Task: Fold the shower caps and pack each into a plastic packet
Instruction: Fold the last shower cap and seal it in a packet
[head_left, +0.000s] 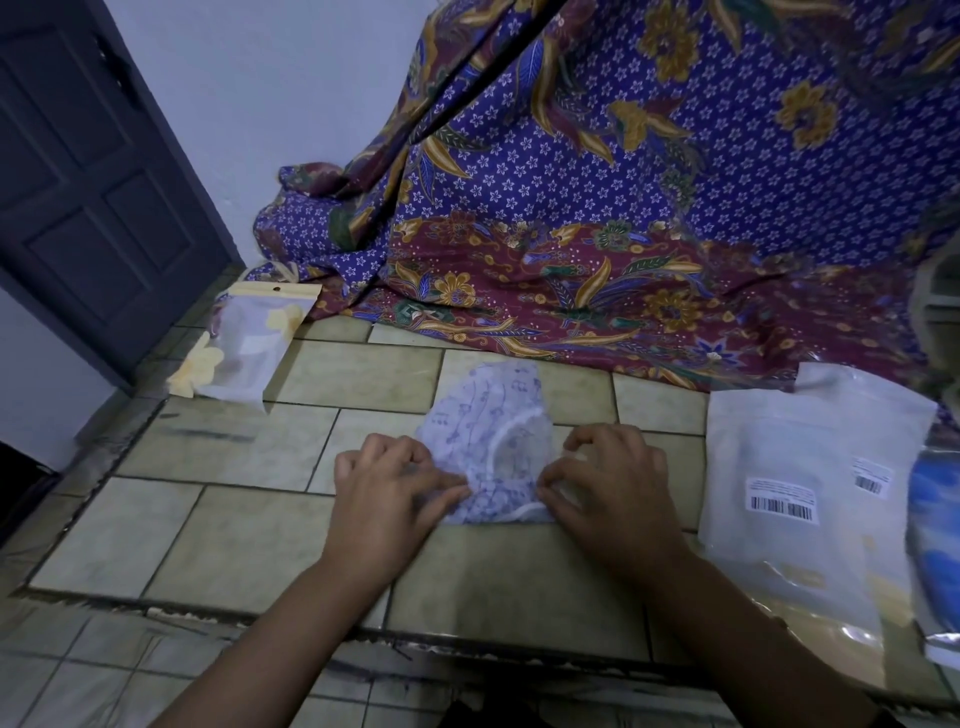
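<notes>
Dim, bluish, even light; soft overall blur; wide-angle bending at edges; faint shadows.

I ran a single view: one wide-angle camera worn on the person's head. It faced forward and steeply down onto the tiled tabletop (234, 525), at close range. Both forearms entered from the lower edge. The left hand (387, 499) and right hand (613, 488) sat just below frame centre, either side of the shower cap (483, 410). A patterned cloth (623, 208) filled the upper right, and a door (88, 171) occupied the upper left. Straight tile lines bowed toward the frame edges.
</notes>
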